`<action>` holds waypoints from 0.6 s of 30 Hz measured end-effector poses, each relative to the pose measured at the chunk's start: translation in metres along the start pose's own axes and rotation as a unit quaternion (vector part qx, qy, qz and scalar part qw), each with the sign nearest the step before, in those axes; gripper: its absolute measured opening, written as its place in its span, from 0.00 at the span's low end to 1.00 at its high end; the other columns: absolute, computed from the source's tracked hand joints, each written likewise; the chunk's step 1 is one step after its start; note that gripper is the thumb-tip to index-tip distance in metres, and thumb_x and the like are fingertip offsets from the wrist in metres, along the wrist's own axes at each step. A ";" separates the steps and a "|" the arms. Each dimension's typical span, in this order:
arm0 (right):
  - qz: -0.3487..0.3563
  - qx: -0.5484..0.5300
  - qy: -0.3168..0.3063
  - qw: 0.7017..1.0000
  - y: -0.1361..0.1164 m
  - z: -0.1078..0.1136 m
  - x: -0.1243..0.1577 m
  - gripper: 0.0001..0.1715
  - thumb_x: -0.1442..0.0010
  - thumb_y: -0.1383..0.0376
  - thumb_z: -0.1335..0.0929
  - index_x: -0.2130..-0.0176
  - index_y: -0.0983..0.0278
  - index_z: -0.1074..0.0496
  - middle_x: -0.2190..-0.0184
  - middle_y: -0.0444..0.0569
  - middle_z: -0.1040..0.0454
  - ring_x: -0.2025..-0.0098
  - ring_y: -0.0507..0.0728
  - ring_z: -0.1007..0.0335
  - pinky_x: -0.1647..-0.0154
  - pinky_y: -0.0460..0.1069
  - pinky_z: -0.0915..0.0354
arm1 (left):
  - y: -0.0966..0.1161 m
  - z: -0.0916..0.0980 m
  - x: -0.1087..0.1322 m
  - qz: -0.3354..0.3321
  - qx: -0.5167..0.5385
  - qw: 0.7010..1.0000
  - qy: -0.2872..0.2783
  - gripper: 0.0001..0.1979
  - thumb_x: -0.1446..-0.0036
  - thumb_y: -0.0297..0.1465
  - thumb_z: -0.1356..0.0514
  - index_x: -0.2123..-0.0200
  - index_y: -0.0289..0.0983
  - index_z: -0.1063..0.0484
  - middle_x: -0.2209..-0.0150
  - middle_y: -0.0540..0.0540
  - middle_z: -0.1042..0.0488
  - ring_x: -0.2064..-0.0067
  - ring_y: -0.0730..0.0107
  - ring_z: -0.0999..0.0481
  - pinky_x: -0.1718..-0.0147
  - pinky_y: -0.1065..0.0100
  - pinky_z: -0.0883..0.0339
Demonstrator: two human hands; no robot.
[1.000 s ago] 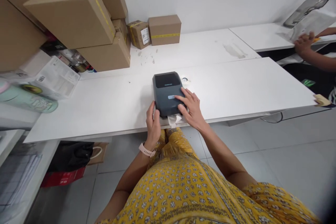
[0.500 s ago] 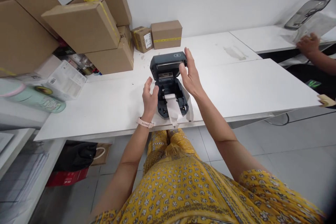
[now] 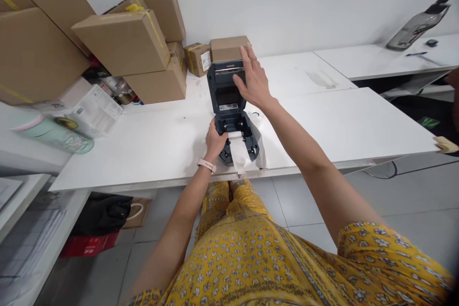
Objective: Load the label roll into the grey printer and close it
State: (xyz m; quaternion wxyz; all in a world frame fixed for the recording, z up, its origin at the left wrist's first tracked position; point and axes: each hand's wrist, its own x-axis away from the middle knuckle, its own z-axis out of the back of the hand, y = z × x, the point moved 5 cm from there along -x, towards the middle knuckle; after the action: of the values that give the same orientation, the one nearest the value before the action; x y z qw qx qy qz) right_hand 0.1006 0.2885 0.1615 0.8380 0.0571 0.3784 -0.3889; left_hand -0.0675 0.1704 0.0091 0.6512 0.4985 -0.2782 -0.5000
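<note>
The dark printer (image 3: pixel 236 117) stands open near the front edge of the white table (image 3: pixel 172 146), before you, its lid (image 3: pixel 227 83) raised behind the base. A paper strip (image 3: pixel 238 150) runs from the interior over the front of the base to the table's edge. Your left hand (image 3: pixel 215 139) grasps the base's left side, thumb over the rim; your right hand (image 3: pixel 254 76) is spread against the lid's right edge, thumb at the inner face, though you cannot tell whether it grips. The tabletop, crossed by a long seam, bears a grey smudge (image 3: pixel 321 79) farther back on the right. Small cartons (image 3: pixel 229 49) stand by the white wall (image 3: pixel 287 5) behind the printer; to the left, larger boxes (image 3: pixel 122 48) are stacked beside a mint bottle (image 3: pixel 57 134). At the far right, a translucent grey bottle (image 3: pixel 412 31) stands near a pen (image 3: pixel 416 54). Grey tiles (image 3: pixel 412 196) cover the floor below; a black bag (image 3: pixel 102 213) lies beneath the table's left end.
</note>
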 end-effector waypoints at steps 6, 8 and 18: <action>-0.005 0.015 -0.004 1.000 -0.001 0.003 -0.015 0.40 0.26 0.46 0.48 0.24 0.58 0.52 0.24 0.56 0.45 0.24 0.72 0.50 0.28 0.73 0.47 | 0.005 0.001 0.004 0.002 -0.005 1.000 0.006 0.43 0.51 0.23 0.33 0.31 0.38 0.38 0.32 0.35 0.30 0.32 0.47 0.30 0.32 0.49 0.39; 0.022 0.005 -0.010 1.000 -0.017 0.002 -0.003 0.33 0.25 0.52 0.46 0.28 0.58 0.40 0.29 0.55 0.35 0.27 0.71 0.43 0.29 0.71 0.45 | 0.006 0.001 0.005 0.003 -0.007 1.000 0.004 0.42 0.50 0.24 0.33 0.31 0.39 0.37 0.34 0.36 0.28 0.33 0.47 0.28 0.33 0.48 0.38; 0.115 0.114 -0.396 0.904 -0.060 -0.061 0.073 0.25 0.33 0.72 0.36 0.39 0.69 0.26 0.54 0.61 0.15 0.51 0.64 0.17 0.31 0.61 0.41 | 0.003 0.000 0.004 0.009 -0.012 1.000 0.014 0.40 0.50 0.22 0.35 0.32 0.40 0.35 0.35 0.39 0.26 0.34 0.50 0.27 0.33 0.51 0.37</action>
State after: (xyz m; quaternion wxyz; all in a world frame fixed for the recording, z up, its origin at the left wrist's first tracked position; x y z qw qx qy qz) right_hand 0.0531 0.2266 0.0805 0.9456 0.0370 -0.0405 -0.3208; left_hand -0.0652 0.1661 0.0111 0.6656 0.4947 -0.2681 -0.4903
